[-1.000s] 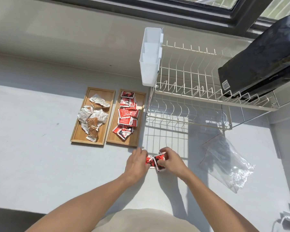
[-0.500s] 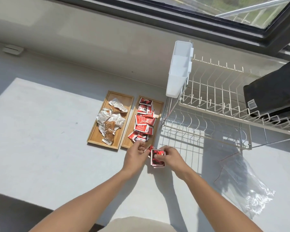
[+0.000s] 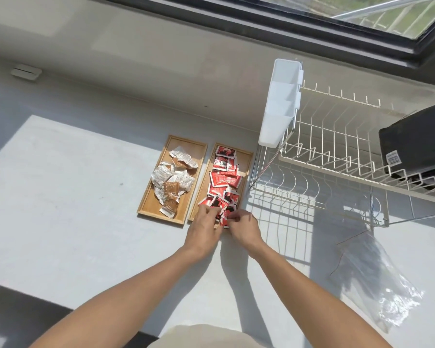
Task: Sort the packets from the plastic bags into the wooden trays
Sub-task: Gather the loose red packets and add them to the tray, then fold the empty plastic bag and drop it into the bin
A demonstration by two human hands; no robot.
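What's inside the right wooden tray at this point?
The right tray holds a pile of red packets running along its length. Both hands, left and right, cover its near end, so what lies beneath them is hidden.

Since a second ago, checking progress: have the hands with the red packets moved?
Yes. Both hands carried the red packets from the countertop to the right wooden tray's near end.

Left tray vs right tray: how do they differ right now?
The left tray holds white and brown packets in a loose pile, with bare wood around it; the right tray holds red packets that cover most of its length. No hand is at the left tray; both the left hand and right hand are at the right tray's near end. Both are wooden, rectangular, side by side.
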